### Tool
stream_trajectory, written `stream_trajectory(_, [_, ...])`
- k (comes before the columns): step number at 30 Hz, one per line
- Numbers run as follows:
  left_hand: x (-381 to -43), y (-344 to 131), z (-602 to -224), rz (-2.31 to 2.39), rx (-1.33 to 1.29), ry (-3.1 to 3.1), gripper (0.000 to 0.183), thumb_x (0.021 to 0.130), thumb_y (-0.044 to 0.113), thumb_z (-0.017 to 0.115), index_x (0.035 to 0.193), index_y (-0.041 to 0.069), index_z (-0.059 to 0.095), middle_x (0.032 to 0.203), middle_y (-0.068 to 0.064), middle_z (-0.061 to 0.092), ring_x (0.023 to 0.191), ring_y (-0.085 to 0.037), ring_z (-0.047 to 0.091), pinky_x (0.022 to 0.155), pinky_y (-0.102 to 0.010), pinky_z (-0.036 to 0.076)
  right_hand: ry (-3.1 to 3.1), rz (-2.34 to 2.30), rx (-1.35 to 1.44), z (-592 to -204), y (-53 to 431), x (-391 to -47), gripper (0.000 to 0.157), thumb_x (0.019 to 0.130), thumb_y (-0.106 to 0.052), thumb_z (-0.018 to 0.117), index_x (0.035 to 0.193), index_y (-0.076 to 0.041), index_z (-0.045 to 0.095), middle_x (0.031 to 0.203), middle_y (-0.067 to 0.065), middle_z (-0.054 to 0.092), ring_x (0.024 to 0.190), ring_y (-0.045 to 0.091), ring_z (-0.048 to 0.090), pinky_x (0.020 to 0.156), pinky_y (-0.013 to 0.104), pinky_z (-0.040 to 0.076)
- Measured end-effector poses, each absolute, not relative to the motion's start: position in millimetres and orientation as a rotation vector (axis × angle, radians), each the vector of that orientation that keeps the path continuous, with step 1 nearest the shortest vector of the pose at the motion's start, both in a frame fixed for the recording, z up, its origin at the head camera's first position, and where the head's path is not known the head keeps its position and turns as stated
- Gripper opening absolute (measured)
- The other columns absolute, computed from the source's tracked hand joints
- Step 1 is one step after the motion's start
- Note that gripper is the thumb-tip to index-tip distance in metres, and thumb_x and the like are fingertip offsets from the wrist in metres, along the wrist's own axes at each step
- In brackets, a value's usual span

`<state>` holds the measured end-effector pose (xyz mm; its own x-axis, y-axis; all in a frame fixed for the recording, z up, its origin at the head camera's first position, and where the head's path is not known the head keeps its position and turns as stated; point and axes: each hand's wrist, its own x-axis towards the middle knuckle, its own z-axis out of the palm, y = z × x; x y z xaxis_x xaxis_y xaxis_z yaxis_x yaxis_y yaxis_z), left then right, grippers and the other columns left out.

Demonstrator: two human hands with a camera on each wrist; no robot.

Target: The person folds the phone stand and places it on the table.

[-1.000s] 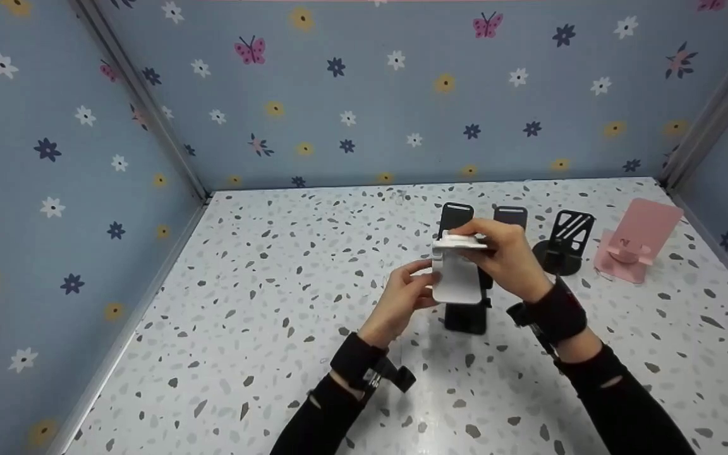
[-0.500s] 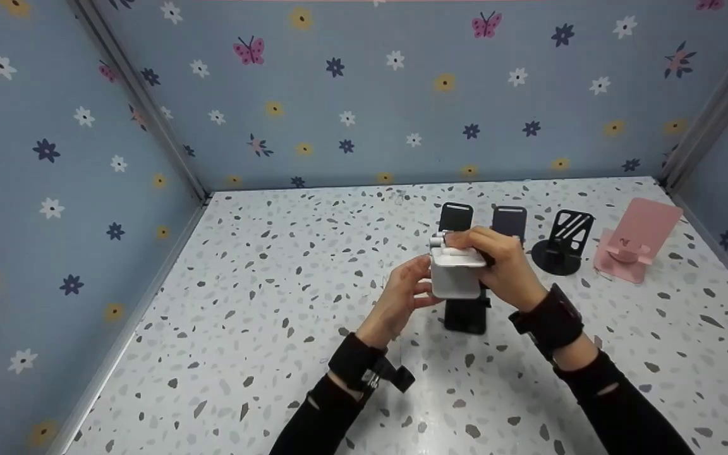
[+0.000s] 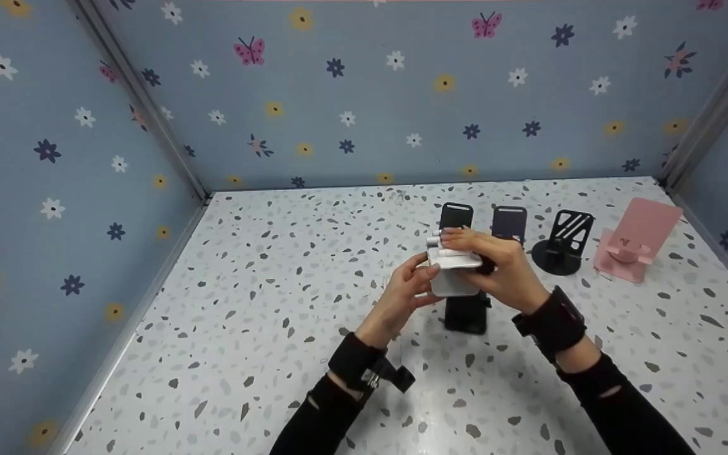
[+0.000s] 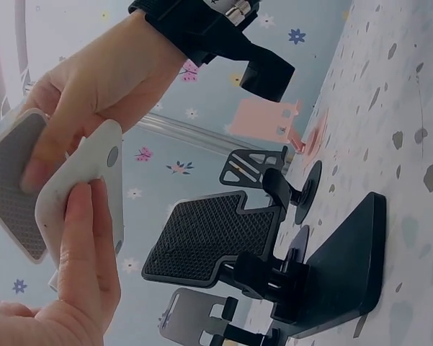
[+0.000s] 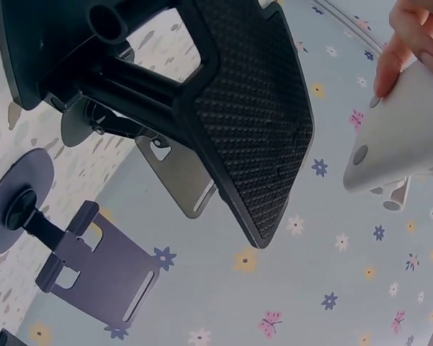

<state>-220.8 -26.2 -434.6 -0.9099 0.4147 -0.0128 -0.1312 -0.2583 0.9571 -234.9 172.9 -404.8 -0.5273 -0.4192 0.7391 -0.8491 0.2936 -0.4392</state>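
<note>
Right hand [image 3: 497, 259] grips white phone stand [image 3: 455, 259] from above, fingers over its rear hinge [image 3: 433, 242], thumb tucked between its two plates per left wrist view. Left hand [image 3: 399, 294] holds the same stand by its left edge, thumb and fingers either side. Stand is part folded, up in the air, clear of table [image 3: 263, 316], close to black stand [image 4: 202, 238] with the textured plate.

Main risk: thumb gets nipped if the plates close quickly, cause being where it lies. Next: hinge looks like it could be stiff; pushing hard with only an edge hold on the left could twist the stand out of those fingers. Smooth casing may add to the slip. A drop would likely hit the black stand and tip it. Swinging the right elbow or wrist wide could also clip slotted stand [image 3: 572, 230] or pink stand [image 3: 645, 234], both right of the hands. Hinge stiffness can't be told from these views.
</note>
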Motion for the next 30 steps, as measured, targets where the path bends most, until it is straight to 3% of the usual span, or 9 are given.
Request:
stream_trajectory(3, [-221.6, -26.6, -434.6, 2.236, 0.352, 1.654, 0.104, 0.075, 0.051, 0.071, 0.151, -0.005, 0.025, 0.13, -0.023, 0.057, 0.103, -0.019, 0.064, 0.097, -0.04, 0.056, -2.116, 1.207, 1.129, -405.5, 177.1, -233.2, 0.049, 0.078, -0.002, 0.079, 0.125, -0.005, 0.068, 0.128, 0.015, 0.067, 0.132, 0.029, 0.055, 0.117, 0.027, 0.037])
stream_trajectory(7, [-222.1, -27.3, -434.4, 2.246, 0.347, 1.662, 0.113, 0.072, 0.055, 0.074, 0.152, -0.005, 0.023, 0.127, -0.02, 0.057, 0.103, -0.019, 0.063, 0.099, -0.041, 0.055, -2.168, 1.225, 1.03, -408.2, 183.2, -228.9, 0.051, 0.087, -0.013, 0.073, 0.136, -0.007, 0.06, 0.141, 0.013, 0.059, 0.137, 0.027, 0.049, 0.116, 0.024, 0.035])
stream_trajectory(12, [-222.8, -28.6, -433.4, 2.262, 0.356, 1.655, 0.125, 0.066, 0.062, 0.078, 0.153, -0.005, 0.02, 0.127, -0.019, 0.056, 0.104, -0.018, 0.062, 0.098, -0.04, 0.055, -2.212, 1.363, 0.847, -410.0, 185.9, -220.7, 0.048, 0.094, -0.003, 0.062, 0.141, -0.008, 0.055, 0.144, 0.015, 0.055, 0.135, 0.012, 0.049, 0.11, 0.015, 0.039])
stream_trajectory(18, [-224.6, -30.1, -435.3, 2.261, 0.379, 1.649, 0.106, 0.076, 0.048, 0.072, 0.154, -0.004, 0.022, 0.121, -0.012, 0.057, 0.105, -0.015, 0.061, 0.095, -0.037, 0.056, -2.272, 1.616, 0.646, -411.5, 187.4, -214.0, 0.05, 0.096, 0.002, 0.057, 0.144, -0.006, 0.05, 0.143, 0.018, 0.055, 0.13, 0.012, 0.052, 0.104, 0.014, 0.045])
stream_trajectory(24, [-225.0, -30.3, -435.6, 2.25, 0.407, 1.661, 0.104, 0.077, 0.045, 0.072, 0.154, -0.005, 0.021, 0.128, -0.019, 0.056, 0.109, -0.018, 0.059, 0.098, -0.039, 0.055, -2.351, 1.804, 0.499, -409.8, 191.1, -209.7, 0.045, 0.101, -0.009, 0.053, 0.145, -0.004, 0.048, 0.139, 0.019, 0.058, 0.121, 0.007, 0.059, 0.099, 0.013, 0.048])
stream_trajectory(30, [-224.0, -30.8, -433.6, 2.23, 0.429, 1.683, 0.103, 0.077, 0.043, 0.07, 0.154, -0.004, 0.021, 0.125, -0.016, 0.057, 0.108, -0.016, 0.059, 0.098, -0.04, 0.055, -2.349, 2.152, 0.475, -407.7, 194.1, -209.7, 0.051, 0.105, -0.022, 0.046, 0.15, 0.0, 0.036, 0.151, 0.024, 0.042, 0.124, -0.001, 0.055, 0.101, 0.02, 0.05])
